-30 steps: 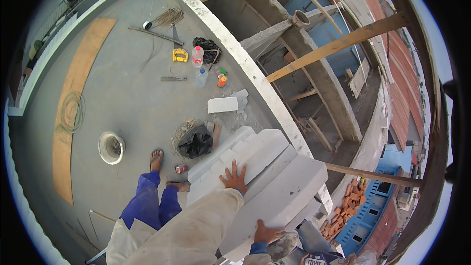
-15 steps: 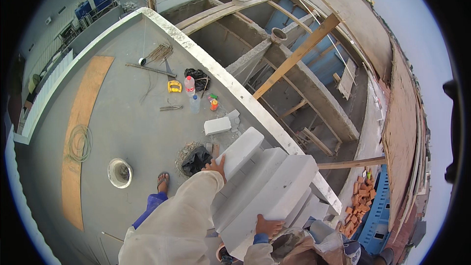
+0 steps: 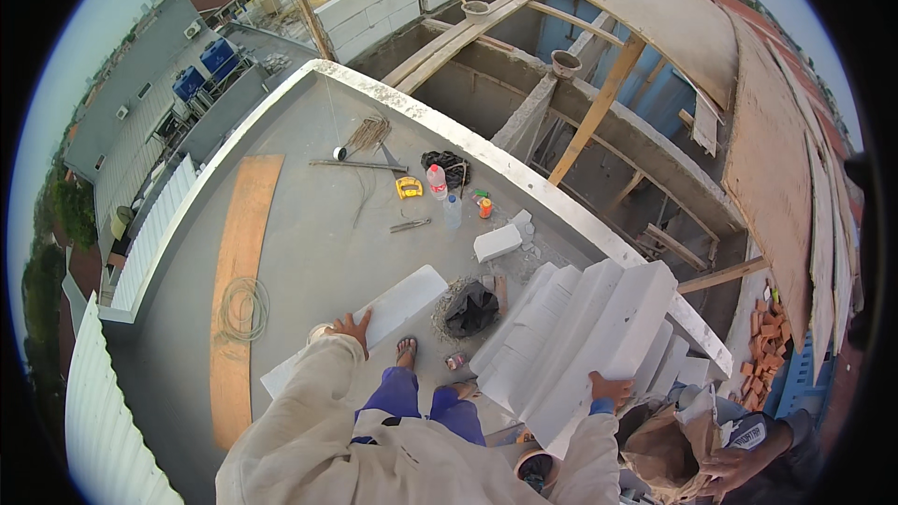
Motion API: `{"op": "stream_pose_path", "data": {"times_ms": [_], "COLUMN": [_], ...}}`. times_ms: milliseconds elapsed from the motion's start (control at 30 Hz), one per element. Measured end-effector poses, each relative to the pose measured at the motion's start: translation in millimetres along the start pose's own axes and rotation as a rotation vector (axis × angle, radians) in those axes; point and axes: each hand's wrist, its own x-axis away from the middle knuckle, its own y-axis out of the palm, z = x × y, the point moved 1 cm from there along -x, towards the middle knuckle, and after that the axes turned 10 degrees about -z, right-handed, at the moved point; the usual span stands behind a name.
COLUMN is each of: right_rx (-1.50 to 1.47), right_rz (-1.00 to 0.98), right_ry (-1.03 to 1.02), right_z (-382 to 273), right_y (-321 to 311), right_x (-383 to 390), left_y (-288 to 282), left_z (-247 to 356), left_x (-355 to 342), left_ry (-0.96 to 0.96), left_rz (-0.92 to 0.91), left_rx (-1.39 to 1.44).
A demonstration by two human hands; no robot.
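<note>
A long pale lightweight concrete block (image 3: 404, 303) lies at a slant left of my feet, with my left hand (image 3: 352, 330) on its edge, fingers spread over it. Whether the block touches the floor cannot be made out. To the right stands a leaning stack of similar blocks (image 3: 552, 327). My right hand (image 3: 612, 390) lies against the right side of its outermost block, fingers stretched along the face. Between block and stack sits a black plastic bag (image 3: 470, 309) in a ring of rubble.
Low parapet wall (image 3: 524, 178) borders the roof, with open wall pits beyond. Bottles (image 3: 437, 181), a yellow tool (image 3: 409, 188), pliers (image 3: 410, 223) and a plywood strip (image 3: 245, 271) lie ahead. At right a co-worker's hand (image 3: 730, 472) grips a brown paper sack (image 3: 669, 449).
My left hand has moved left from the stack with a block. The view has shifted left, and my right hand stays on the stack. The white bucket has gone out of sight.
</note>
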Motion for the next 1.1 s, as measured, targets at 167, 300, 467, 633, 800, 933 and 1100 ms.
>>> {"op": "stream_pose_path", "data": {"times_ms": [167, 300, 467, 633, 800, 933, 1100], "right_rx": [-0.014, -0.058, -0.222, -0.481, 0.088, 0.198, 0.277], "right_rz": [0.028, 0.053, 0.056, -0.089, -0.253, -0.332, -0.375], "right_ry": [-0.041, 0.031, 0.069, -0.045, -0.429, -0.212, -0.031], "right_z": [1, -3, -17, -36, -75, -140, -267], "right_y": [5, 21, 54, 107, 198, 252, 259], "right_x": [19, 82, 198, 287, 258, 235, 237], "left_y": [52, 92, 129, 117, 37, -77, -226], "left_z": [-117, -193, -257, -293, -292, -281, -254], "left_x": [13, -2, -31, -81, -146, -181, -217], "left_ry": [-0.094, -0.156, -0.191, -0.255, -0.218, -0.223, -0.29], "left_rz": [-0.111, -0.245, -0.322, -0.307, -0.234, -0.287, -0.22], "left_rx": [0.035, 0.206, 0.434, 0.566, 0.679, 0.582, 0.609]}}
